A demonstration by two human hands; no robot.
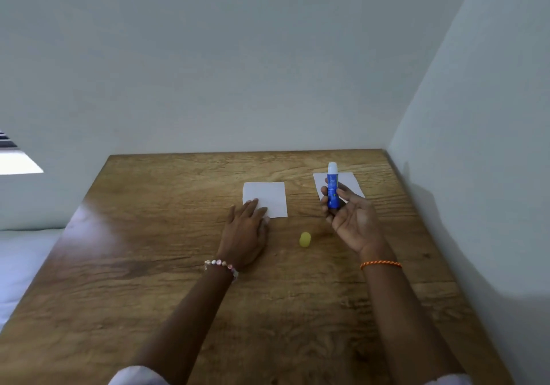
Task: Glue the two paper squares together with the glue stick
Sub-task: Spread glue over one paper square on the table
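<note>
Glue stick (332, 188) is sitting upright in the right hand (351, 220), blue body, white tip pointing up, cap off. The fingers (325, 198) are wrapping around the lower half of the tube and the palm is facing the camera, so that hand is clearly gripping it, held up off the wooden table (148, 265). The yellow cap (305, 240) is lying on its side on the table, between the two hands and a bit nearer to the person than either paper.

Left hand (247, 232) is lying flat, palm down and fingers spread out, not gripping anything. Its fingertips are pressing on the near left corner of the left paper square (268, 197), pinning it to the table. The right paper square (346, 182) is lying flat further back and to the right, partly hiding behind the raised hand and the glue stick, well apart from the other one, so the two squares aren't touching at all.

There's a beaded bracelet (221, 265) sitting on the left wrist and an orange braided band (381, 264) on the right one. The table is butting up against a pale wall (268, 72) at the back and on the right side.
</note>
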